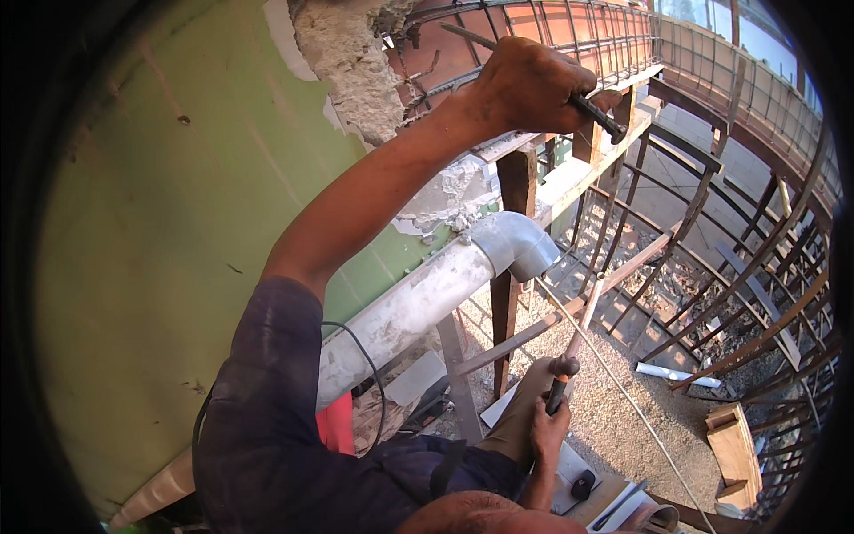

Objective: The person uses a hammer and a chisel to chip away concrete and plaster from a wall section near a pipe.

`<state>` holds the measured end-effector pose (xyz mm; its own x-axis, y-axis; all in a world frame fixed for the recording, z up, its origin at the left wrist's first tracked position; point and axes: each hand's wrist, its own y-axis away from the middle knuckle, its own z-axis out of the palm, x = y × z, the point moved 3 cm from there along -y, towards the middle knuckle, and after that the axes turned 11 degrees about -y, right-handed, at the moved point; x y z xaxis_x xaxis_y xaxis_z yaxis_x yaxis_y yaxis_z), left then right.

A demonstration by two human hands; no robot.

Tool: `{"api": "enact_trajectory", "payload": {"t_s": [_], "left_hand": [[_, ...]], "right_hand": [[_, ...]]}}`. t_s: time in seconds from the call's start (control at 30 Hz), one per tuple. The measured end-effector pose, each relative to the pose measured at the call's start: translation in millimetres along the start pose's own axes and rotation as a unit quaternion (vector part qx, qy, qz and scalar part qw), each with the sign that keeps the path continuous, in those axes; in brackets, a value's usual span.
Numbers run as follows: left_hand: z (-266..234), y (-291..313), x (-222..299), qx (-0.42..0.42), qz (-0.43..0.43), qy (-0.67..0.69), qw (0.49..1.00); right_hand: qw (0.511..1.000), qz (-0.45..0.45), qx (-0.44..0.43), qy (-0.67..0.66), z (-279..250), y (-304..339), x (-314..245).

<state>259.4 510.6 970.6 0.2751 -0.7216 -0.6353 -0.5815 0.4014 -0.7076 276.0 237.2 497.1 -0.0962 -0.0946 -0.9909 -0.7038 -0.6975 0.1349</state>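
While my left hand (536, 87) had its fingers clamped on a dark metal rod (600, 118) near the broken concrete (354, 67), my right hand (549, 430) gripped an orange-and-black-handled tool (558, 392) below the grey pipe elbow (514, 240).

A: Chisel (605, 122): dark metal, dull. Hammer (558, 389): dark metal head, grip rubbery or plastic, cannot tell which.

B: Pipe elbow (511, 233)?

A: Grey plastic, smooth, slightly glossy. Straight pipe (405, 313): same look, but smeared and chalky.

B: Wall (178, 222)?

A: Green paint, matt, mostly smooth (flaked at the edge). Exposed concrete (342, 67): rough, crumbly. Sleeve (277, 334): matt cloth.
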Motion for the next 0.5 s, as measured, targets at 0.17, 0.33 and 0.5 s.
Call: {"api": "enact_trajectory", "payload": {"t_s": [0.17, 0.33, 0.5], "left_hand": [[10.5, 1.3, -40.9, -0.01, 0.015, -0.079, 0.997], [15.9, 16.9, -70.0, -0.02, 0.003, -0.084, 0.996], [15.3, 26.9, -86.8, 0.019, 0.034, -0.067, 0.997]], "right_hand": [[1.0, 0.023, 0.001, 0.012, -8.0, -6.5, 5.8], [0.998, -0.03, 0.015, 0.045, -5.1, -1.3, -9.6], [0.995, -0.02, 0.023, 0.091, -6.5, 9.8, -14.9]]}}
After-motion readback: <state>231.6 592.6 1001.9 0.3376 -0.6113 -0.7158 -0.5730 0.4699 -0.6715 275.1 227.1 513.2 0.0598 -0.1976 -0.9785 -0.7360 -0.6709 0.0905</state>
